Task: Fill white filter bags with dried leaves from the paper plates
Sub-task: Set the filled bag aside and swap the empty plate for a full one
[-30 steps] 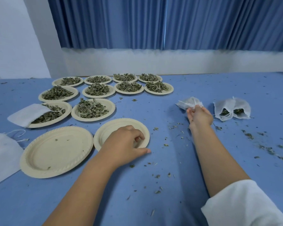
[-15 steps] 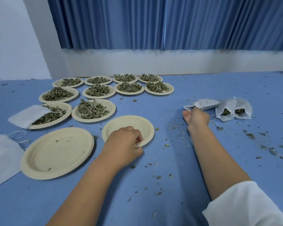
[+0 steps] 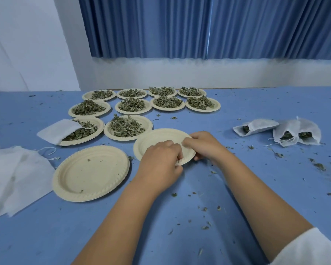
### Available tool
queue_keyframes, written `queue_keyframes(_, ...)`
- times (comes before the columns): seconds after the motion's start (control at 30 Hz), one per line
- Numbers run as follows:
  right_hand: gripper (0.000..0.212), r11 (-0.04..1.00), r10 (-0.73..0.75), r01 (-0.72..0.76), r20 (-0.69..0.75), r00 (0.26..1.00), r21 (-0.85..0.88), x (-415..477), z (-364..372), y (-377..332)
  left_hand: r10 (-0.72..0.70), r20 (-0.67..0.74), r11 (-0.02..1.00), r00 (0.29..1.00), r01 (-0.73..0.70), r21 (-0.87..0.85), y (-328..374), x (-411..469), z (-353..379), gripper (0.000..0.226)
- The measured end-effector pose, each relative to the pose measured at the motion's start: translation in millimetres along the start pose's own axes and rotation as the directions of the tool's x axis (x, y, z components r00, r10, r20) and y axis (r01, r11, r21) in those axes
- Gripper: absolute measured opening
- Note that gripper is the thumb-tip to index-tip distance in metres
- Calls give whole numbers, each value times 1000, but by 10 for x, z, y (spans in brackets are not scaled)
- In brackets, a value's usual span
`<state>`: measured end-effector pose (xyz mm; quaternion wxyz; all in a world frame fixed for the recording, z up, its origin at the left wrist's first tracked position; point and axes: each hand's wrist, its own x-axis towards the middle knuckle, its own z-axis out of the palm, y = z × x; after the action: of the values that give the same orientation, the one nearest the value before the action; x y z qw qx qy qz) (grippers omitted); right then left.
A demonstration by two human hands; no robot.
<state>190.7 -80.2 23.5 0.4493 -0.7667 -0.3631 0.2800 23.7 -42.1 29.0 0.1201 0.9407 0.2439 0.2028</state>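
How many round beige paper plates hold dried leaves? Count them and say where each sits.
10 leaf-filled paper plates: four in the back row, four in the middle row, two nearest: one partly under a white filter bag, one right of it. None seems hidden.

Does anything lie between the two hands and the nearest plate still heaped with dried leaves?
Only the empty paper plate, which the left hand and right hand both grip at its near rim. It lies directly between them and the heaped plate just beyond it. Nothing else visible is in the way.
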Motion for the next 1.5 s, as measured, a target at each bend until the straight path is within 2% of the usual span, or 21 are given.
queue_keyframes(0.07,21,997,-34,33,6,999,65,-47,66,-41,-1,22,999,1000,2,-39,13,-12,-3,22)
queue_keyframes(0.13,25,991,-62,66,-32,998,117,-89,181,-102,-24,34,997,999,26,-77,29,-17,-4,36)
queue_keyframes(0.2,35,981,-96,99,-26,995,169,-129,350,-168,-71,-63,996,995,68,-60,13,-7,-38,34)
queue_keyframes(0.27,46,967,-118,106,41,992,230,-158,534,-240,-158,-217,986,963,142,-88,-49,12,-113,27)
queue_keyframes(0.37,39,977,-173,159,92,981,143,-178,778,-358,-286,-334,956,898,241,-169,-175,17,-218,26)
queue_keyframes(0.47,36,978,-202,197,84,976,70,-149,915,-399,-355,-338,934,872,310,-180,-269,6,-277,23)
queue_keyframes(0.63,21,956,-195,163,112,974,245,-175,980,-369,-422,-281,905,862,384,-180,-402,18,-323,21)
queue_keyframes(0.67,27,948,-228,195,108,968,251,-174,1000,-357,-429,-273,902,861,393,-179,-421,20,-326,21)
queue_keyframes(0.77,55,944,-329,326,85,941,49,-165,1085,-382,-461,-257,885,849,420,-201,-482,11,-355,21)
queue_keyframes(0.8,58,939,-341,344,82,936,-25,-143,1114,-391,-474,-249,877,845,429,-215,-506,2,-369,21)
queue_keyframes(0.9,46,926,-349,355,69,935,-127,-73,1206,-462,-526,-230,843,819,466,-269,-611,-21,-419,20)
queue_keyframes(1.0,46,942,-326,329,41,944,-66,15,1336,-692,-607,-259,785,751,518,-339,-789,-59,-480,24)
queue_keyframes(1.07,25,952,-297,300,52,954,-59,141,1474,-919,-665,-270,737,696,553,-389,-936,-100,-523,25)
queue_keyframes(1.13,19,984,-177,179,60,982,-24,327,1654,-1116,-723,-227,675,653,599,-430,-1081,-128,-533,23)
queue_keyframes(1.2,14,999,-36,36,123,992,-2,463,1843,-1267,-754,-146,630,640,644,-434,-1186,-134,-521,22)
queue_keyframes(1.3,19,981,5,24,151,988,-190,624,2068,-1393,-761,-90,613,643,666,-426,-1252,-118,-513,22)
queue_keyframes(1.4,31,911,-63,104,114,992,-400,730,2218,-1422,-760,-60,601,647,665,-444,-1262,-108,-525,29)
queue_keyframes(1.5,38,871,-107,126,67,992,-475,794,2331,-1427,-755,6,589,656,682,-433,-1293,-80,-579,30)
